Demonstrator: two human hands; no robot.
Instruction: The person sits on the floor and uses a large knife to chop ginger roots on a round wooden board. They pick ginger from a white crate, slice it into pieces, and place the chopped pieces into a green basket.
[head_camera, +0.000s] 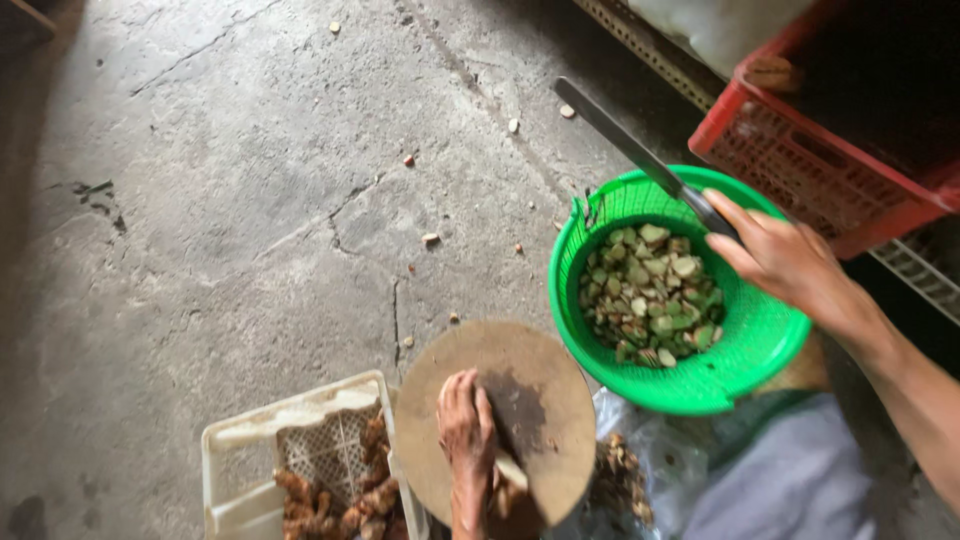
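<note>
The knife (640, 150) in the right hand (785, 255) has a dull grey metal blade, and the round chopping board (545, 400) under the left hand (465, 425) is matt, worn wood with a dark stain. The green basket (750, 350) and the far red crate (800, 165) are perforated plastic, as is the near white crate (235, 465). The floor (220, 200) is rough, cracked concrete.

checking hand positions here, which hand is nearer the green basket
Right. The right hand, gripping a long knife, hangs over the green basket. The left hand presses down on the round cutting board beside the basket, clear of its rim.
</note>
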